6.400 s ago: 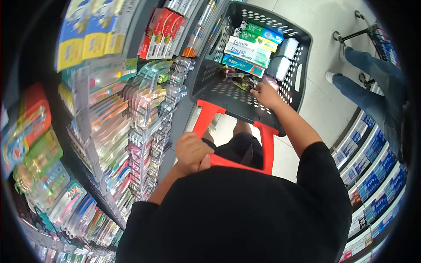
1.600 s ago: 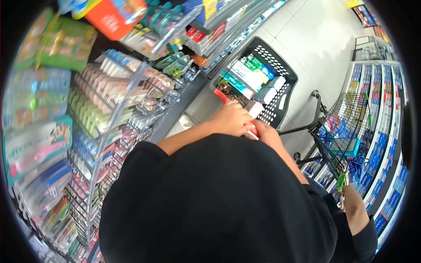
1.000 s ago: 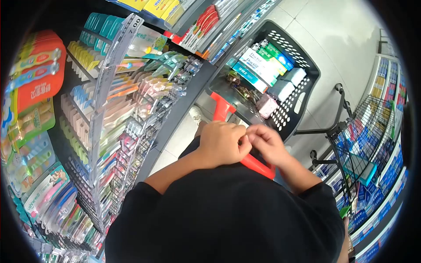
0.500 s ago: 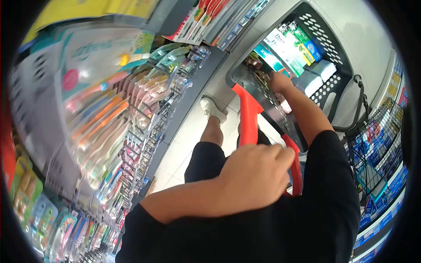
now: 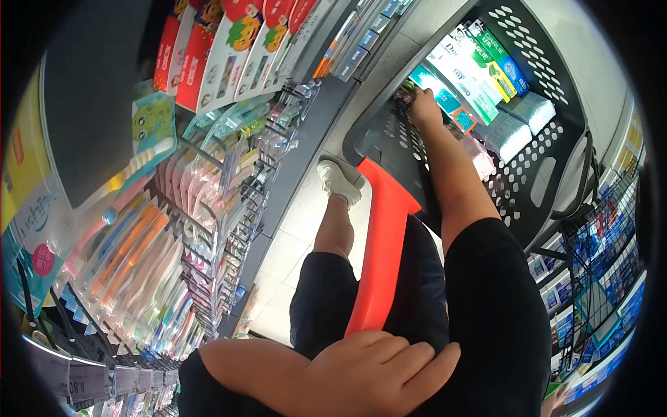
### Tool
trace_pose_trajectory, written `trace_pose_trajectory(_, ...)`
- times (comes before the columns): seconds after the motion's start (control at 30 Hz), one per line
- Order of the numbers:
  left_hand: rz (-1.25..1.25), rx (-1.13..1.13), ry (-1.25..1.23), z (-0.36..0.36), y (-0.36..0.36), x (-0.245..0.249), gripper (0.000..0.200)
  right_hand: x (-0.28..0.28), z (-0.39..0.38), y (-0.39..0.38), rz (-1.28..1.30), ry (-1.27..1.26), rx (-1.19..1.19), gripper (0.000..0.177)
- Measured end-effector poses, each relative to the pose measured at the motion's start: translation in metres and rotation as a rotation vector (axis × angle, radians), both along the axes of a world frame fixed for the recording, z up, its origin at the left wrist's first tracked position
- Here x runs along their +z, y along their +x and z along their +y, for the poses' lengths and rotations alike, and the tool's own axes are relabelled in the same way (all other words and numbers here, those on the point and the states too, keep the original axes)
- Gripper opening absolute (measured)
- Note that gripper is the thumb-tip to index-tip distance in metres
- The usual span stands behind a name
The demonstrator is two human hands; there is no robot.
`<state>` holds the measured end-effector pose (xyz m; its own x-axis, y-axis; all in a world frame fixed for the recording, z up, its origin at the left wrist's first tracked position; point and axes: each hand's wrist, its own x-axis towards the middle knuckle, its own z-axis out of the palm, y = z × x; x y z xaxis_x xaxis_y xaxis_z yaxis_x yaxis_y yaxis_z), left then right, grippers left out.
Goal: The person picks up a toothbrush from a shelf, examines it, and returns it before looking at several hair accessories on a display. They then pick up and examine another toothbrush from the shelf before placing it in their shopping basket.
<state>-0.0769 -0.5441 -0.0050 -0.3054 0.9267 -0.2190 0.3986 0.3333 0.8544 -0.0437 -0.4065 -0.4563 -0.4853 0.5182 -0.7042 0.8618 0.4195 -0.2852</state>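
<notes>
A dark grey shopping basket [image 5: 517, 66] with a red handle [image 5: 382, 236] stands tilted in view at the upper right. My left hand [image 5: 389, 368] is closed over the lower end of the red handle. Inside the basket, at its left corner, my right hand [image 5: 425, 110] has its fingers curled at a small dark package, partly hidden. Beside it lie a teal box [image 5: 434, 87], white and green toothpaste boxes [image 5: 479, 59], wrapped white packs [image 5: 507, 132] and a pink pack [image 5: 478, 156].
Hanging toothbrush packs [image 5: 132, 257] fill the shelf rack on the left, with red and white boxes [image 5: 240, 42] above. A black wire basket [image 5: 604, 236] hangs by blue goods at the right. My shoe [image 5: 339, 182] is on the tiled floor [image 5: 285, 250].
My right hand has moved further into the basket, up and left, toward its corner. My left hand appears lower, still on the red handle. The view has shifted along the rack.
</notes>
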Motion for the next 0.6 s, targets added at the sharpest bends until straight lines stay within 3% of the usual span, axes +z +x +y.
trace_pose_trajectory(0.13,-0.061,-0.133,-0.116,0.006,-0.017,0.013,0.02,-0.005,-0.002,0.001,0.026,0.004,0.02,0.028)
trace_pose_trajectory(0.33,-0.014,0.013,-0.055,0.003,-0.008,0.005,0.038,0.019,0.001,0.019,0.226,0.08,0.032,0.017)
trace_pose_trajectory(0.43,0.041,0.104,-0.059,0.009,-0.001,0.006,0.03,0.056,0.014,0.032,0.324,0.142,0.033,0.014)
trace_pose_trajectory(0.6,0.045,0.177,-0.016,0.004,0.005,0.003,0.02,0.177,0.032,0.058,0.467,0.158,0.061,0.014)
